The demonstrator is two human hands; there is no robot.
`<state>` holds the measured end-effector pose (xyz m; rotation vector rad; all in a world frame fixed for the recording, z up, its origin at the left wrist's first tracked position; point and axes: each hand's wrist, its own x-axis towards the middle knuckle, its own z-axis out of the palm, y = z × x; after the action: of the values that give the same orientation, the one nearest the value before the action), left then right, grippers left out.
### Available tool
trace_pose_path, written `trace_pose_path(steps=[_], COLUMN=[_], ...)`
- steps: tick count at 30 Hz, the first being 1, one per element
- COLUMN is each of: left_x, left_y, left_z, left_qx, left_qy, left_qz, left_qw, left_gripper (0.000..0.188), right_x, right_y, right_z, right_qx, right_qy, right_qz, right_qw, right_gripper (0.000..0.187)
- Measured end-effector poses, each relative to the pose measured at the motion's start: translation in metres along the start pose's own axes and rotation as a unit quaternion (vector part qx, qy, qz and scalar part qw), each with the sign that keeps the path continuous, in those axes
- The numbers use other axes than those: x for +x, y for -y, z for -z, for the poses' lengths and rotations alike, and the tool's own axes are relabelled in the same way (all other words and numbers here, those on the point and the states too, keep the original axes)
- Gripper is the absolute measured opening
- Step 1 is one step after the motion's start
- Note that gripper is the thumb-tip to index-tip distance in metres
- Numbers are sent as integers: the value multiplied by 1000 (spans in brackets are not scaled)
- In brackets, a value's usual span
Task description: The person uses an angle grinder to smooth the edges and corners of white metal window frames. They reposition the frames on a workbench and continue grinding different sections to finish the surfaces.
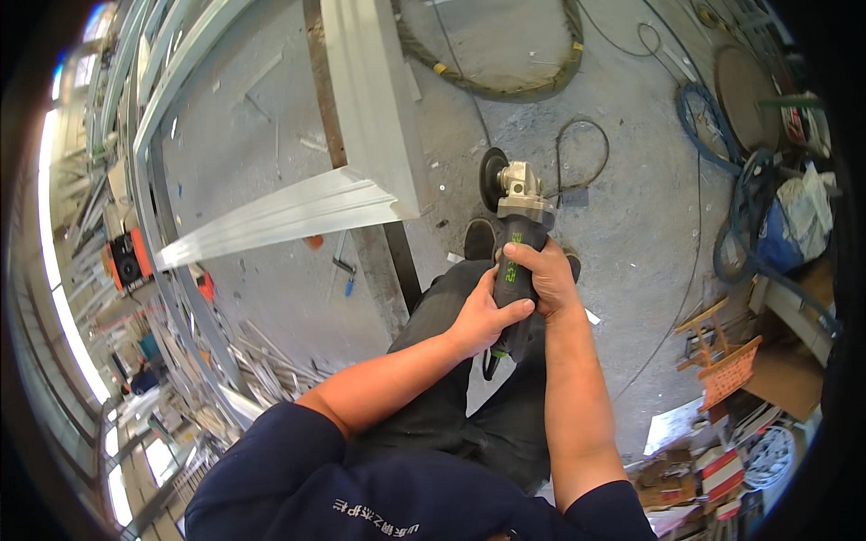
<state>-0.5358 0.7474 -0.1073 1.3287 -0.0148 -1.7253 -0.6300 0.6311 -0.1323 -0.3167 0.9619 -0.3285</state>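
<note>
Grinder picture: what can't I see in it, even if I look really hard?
All in the head view:
- Part of the angle grinder's grip: covered by the left hand and right hand.
- Most of the right shoe: behind the right hand and the grinder.
- The top of the dark loop with yellow bands: cut off by the upper edge.

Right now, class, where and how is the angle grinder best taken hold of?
The angle grinder is probably best gripped by its dark body, approached from the rear, left hand and right hand on opposite flanks, as now. The body is long and narrow; the round disc sits beside the metal head at the far end.
</note>
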Motion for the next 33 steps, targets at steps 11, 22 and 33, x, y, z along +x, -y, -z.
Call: trace_pose_path(steps=[11, 22, 33], left_x=[9, -36, 17], left_y=[33, 3, 16], left_z=[31, 26, 38], left_qx=[80, 292, 99], left_qy=[154, 23, -88], left_qz=[-102, -63, -34], left_qw=[979, 954, 991], left_gripper=[89, 75, 90], right_x=[-24, -20, 36], right_y=[-35, -68, -70], right_z=[15, 7, 4], right_qx=[-12, 25, -56], right_qy=[-29, -2, 42], right_qz=[156, 107, 94], right_qw=[987, 994, 993], right_gripper=[43, 28, 30])
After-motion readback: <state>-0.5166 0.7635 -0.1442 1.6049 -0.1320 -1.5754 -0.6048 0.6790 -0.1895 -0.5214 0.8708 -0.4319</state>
